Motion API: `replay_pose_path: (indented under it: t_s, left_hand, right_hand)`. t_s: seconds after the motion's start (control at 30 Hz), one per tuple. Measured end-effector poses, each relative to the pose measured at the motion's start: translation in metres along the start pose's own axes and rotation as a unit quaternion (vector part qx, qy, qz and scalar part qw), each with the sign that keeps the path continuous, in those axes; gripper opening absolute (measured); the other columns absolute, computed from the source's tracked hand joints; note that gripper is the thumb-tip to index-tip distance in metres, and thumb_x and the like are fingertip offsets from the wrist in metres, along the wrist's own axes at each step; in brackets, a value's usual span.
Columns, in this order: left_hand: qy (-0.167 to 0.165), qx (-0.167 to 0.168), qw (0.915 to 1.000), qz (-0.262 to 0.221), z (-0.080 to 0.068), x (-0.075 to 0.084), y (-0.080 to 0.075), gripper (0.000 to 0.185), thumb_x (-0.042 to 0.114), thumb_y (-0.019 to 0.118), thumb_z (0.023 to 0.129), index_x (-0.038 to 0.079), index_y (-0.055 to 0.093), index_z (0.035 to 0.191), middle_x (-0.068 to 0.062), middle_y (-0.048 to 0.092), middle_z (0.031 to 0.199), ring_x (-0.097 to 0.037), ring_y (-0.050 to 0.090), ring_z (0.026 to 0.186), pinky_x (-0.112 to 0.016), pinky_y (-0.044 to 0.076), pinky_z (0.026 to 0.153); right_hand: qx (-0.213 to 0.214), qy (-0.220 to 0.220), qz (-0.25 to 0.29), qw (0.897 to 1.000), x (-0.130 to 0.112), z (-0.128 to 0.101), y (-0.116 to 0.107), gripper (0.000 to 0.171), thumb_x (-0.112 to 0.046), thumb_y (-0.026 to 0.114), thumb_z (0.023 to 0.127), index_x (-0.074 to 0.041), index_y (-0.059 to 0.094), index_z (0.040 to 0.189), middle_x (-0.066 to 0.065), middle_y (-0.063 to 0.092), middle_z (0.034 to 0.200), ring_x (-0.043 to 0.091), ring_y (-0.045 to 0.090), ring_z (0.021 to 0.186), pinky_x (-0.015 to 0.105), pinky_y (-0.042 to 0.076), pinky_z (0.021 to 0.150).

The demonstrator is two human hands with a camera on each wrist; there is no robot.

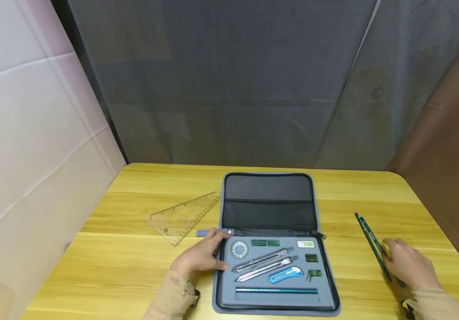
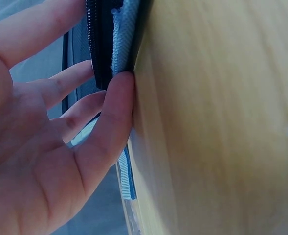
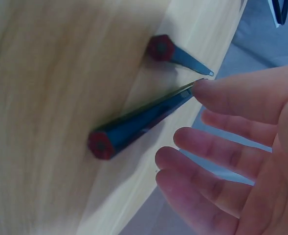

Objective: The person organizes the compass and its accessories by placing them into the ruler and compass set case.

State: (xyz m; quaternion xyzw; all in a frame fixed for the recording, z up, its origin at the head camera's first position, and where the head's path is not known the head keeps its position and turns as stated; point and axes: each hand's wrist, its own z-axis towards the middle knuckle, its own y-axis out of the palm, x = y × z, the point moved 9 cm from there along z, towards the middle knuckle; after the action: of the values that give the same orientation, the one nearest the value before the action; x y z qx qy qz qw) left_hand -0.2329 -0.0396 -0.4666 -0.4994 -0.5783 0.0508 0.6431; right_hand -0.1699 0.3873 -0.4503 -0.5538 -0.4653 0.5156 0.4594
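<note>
An open grey zip case [image 1: 269, 209] lies on the wooden table [image 1: 133, 266]. Its foam tray holds a metal compass [image 1: 263, 260], a blue utility knife [image 1: 285, 274], a round protractor [image 1: 239, 249] and a long green pencil [image 1: 276, 290]. My left hand [image 1: 203, 255] rests against the case's left edge, its fingers [image 2: 117, 103] straight and touching the zip border [image 2: 121, 39]. My right hand [image 1: 407, 264] lies on the table at the right with fingers spread [image 3: 241, 161], one fingertip touching a dark green pencil [image 3: 139, 122]. A second pencil [image 3: 170, 51] lies beside it. In the head view both pencils [image 1: 367, 238] run out from under the hand.
A clear plastic set square [image 1: 183, 215] lies left of the case's lid. Small green boxes [image 1: 265, 242] sit in the tray. Grey cloth [image 1: 233, 89] hangs behind the table, a white panel [image 1: 21, 155] stands at the left, and the table's right edge [image 1: 445, 231] is close to my right hand.
</note>
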Motion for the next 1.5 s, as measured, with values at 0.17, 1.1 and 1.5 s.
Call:
replay_pose_path:
  t_s: [0.17,1.1,1.5]
  left_hand:
    - [0.002,0.001,1.0000,-0.002,0.000,0.000,0.000,0.068,0.017,0.078,0.069,0.007,0.045,0.128,-0.010,0.038,0.112,-0.020,0.045,0.084,-0.036,0.041,0.077]
    - [0.006,0.003,1.0000,0.001,0.000,0.001,0.000,0.068,0.017,0.078,0.070,0.006,0.044,0.128,-0.010,0.038,0.110,-0.020,0.044,0.083,-0.036,0.040,0.076]
    - [0.008,0.004,1.0000,0.001,0.000,0.002,-0.001,0.068,0.016,0.078,0.069,0.005,0.044,0.128,-0.010,0.038,0.107,-0.019,0.043,0.081,-0.034,0.039,0.074]
  right_hand:
    - [-0.013,-0.005,0.012,1.000,0.002,0.001,0.006,0.023,-0.007,0.062,0.078,0.004,0.057,0.098,0.007,0.054,0.076,0.020,0.052,0.062,0.041,0.041,0.049]
    - [-0.038,0.001,0.045,0.998,0.005,0.006,0.017,0.030,0.004,0.060,0.076,0.013,0.054,0.104,0.012,0.058,0.078,0.028,0.057,0.069,0.041,0.044,0.054]
    - [-0.049,0.004,0.053,0.997,0.004,0.007,0.017,0.033,0.005,0.059,0.075,0.013,0.052,0.107,0.017,0.061,0.084,0.032,0.059,0.074,0.045,0.045,0.056]
